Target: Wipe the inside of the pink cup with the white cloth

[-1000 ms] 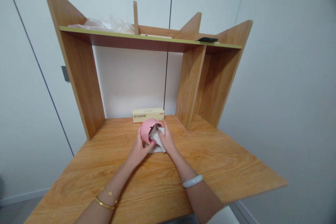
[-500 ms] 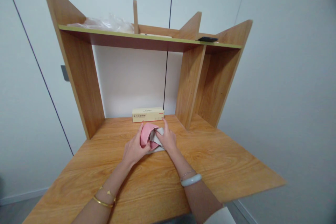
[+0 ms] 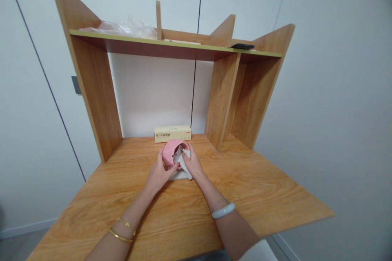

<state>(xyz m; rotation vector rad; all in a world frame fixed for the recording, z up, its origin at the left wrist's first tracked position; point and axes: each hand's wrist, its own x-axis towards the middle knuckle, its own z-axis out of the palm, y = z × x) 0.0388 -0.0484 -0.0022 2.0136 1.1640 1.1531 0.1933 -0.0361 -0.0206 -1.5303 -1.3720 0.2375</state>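
I see both forearms reaching forward over the wooden desk (image 3: 245, 187), and they meet near its middle. My left hand (image 3: 157, 173) wraps around the pink cup (image 3: 169, 153), tilted with its mouth to the right, just in front of the yellow box (image 3: 173, 133). My right hand (image 3: 190, 164) grips the white cloth (image 3: 181, 167) and presses it at the mouth of the cup. Compared with half a second ago, the cup is a bit higher and more upright, and both hands sit closer together.
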